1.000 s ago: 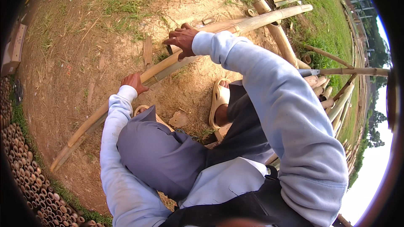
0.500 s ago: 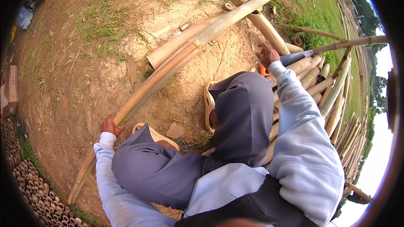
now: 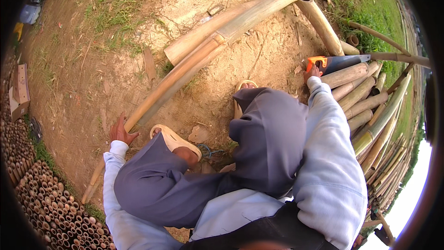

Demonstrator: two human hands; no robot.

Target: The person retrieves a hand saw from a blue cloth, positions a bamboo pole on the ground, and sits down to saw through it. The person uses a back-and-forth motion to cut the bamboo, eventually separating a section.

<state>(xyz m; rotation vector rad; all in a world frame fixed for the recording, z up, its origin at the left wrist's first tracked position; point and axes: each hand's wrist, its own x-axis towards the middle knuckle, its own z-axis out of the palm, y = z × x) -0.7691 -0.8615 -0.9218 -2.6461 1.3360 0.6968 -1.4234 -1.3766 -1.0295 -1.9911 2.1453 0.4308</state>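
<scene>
Right hand [image 3: 312, 74]: now at orange-handled saw [image 3: 341, 64], apparently gripping | left hand [image 3: 121, 132]: spread, still on bamboo pole [image 3: 186, 71]

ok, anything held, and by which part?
Right hand: saw, by its orange handle. Left hand: over the bamboo pole, toward its lower-left end; can't tell if gripping.

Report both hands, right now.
Left hand: laid over the bamboo pole; whether it grips cannot be told.
Right hand: closed, holding the orange-handled saw.

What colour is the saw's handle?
The visible part of the saw's handle is orange, best seen in the head view.
</scene>
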